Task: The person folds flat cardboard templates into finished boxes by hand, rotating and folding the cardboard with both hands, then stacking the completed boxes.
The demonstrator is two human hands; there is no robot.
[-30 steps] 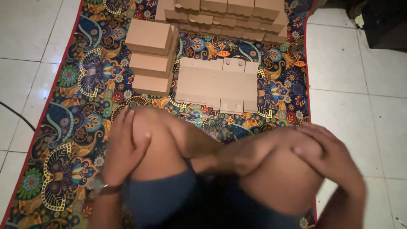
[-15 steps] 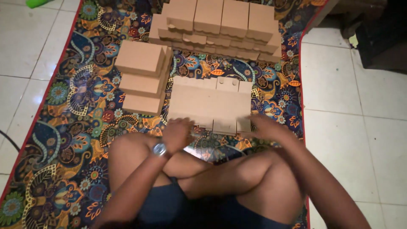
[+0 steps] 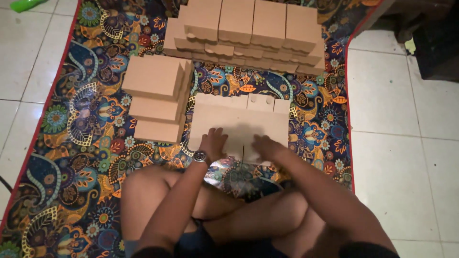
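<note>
A flat, unfolded brown cardboard box blank (image 3: 239,119) lies on the patterned mat in front of my crossed legs. My left hand (image 3: 213,142), with a wristwatch on its wrist, rests fingers apart on the blank's near edge. My right hand (image 3: 266,146) lies flat on the same near edge, just to the right. Neither hand grips anything.
Folded brown boxes are stacked to the left (image 3: 158,98) and in a long row at the back (image 3: 248,28). The colourful mat (image 3: 81,143) has a red border, with white floor tiles (image 3: 401,143) on both sides. A green object (image 3: 26,5) lies far left; dark furniture (image 3: 437,43) stands right.
Both hands left my knees and reached forward onto the flat cardboard blank. The camera has tilted up, bringing more of the back row of boxes into view.
</note>
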